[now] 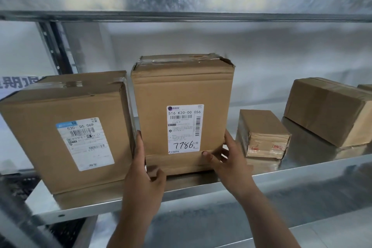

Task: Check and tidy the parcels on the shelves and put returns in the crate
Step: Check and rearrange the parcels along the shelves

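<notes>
the tall parcel (182,115) stands upright near the front edge of the shiny metal shelf (281,175); the left hand (144,169) and right hand (227,159) grip its lower corners, fingers curled round them; a wider box (66,133) touches its left side; white wall behind.

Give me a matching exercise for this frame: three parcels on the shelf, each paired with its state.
Things:
1. box marked 7786
2. box labelled 530 D5 069
3. small taped box

States:
A. lying flat, right of both hands
B. gripped at its lower corners by the left hand and right hand
C. standing untouched at far left

Pairs: 1-B, 2-C, 3-A
</notes>
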A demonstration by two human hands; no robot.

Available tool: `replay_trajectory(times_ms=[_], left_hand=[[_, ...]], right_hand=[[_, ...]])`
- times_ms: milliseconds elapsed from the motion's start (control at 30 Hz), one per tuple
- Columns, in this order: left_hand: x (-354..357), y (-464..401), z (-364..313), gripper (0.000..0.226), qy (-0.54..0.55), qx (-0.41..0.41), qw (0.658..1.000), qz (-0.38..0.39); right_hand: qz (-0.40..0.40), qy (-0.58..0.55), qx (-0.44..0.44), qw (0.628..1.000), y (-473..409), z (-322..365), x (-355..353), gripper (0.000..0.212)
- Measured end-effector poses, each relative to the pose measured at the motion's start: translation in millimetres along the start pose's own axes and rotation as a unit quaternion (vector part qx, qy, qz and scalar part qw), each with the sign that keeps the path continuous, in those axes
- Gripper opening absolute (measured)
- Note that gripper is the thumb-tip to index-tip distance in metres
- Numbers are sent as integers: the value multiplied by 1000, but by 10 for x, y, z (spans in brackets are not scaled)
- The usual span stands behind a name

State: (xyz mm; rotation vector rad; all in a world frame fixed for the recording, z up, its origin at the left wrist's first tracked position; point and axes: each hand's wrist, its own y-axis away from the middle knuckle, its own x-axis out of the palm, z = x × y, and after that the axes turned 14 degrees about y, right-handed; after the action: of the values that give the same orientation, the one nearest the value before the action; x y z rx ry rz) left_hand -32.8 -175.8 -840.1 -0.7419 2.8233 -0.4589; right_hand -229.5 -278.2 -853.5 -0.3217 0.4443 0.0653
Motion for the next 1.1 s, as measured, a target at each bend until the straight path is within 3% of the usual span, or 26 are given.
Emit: replay_trajectory(times_ms=[100,233,367,500,567,667,900,1000,1100], left_hand=[[102,106,-201,116,-47,22,997,-49],[365,382,-605,103,-111,199,966,-123],[701,715,-712,97,-98,276,956,-15],[966,993,-503,102,-110,276,942,154],[1148,1016,-445,106,-96,252,933,237],[1486,834,-510,99,-18,148,941,304],[2363,198,-708,87,20,-14,980,195],[2621,95,-728,80,85,-39,980,176],[2734,119,-660,76,154,-100,974,133]], right_hand=[[-4,-5,42,999,31,21,-32,88],[-51,11,37,998,116,79,-282,66],[-151,75,7,986,235,33,-785,40],[-238,70,13,969,292,-136,-1340,30],[-239,53,25,969,216,-219,-1525,32],[-187,51,21,981,64,-364,-1662,43],[4,-23,32,999,-29,-855,-1853,68],[30,-36,19,999,-90,-1025,-1974,67],[26,-102,63,993,-189,-1132,-1986,61]])
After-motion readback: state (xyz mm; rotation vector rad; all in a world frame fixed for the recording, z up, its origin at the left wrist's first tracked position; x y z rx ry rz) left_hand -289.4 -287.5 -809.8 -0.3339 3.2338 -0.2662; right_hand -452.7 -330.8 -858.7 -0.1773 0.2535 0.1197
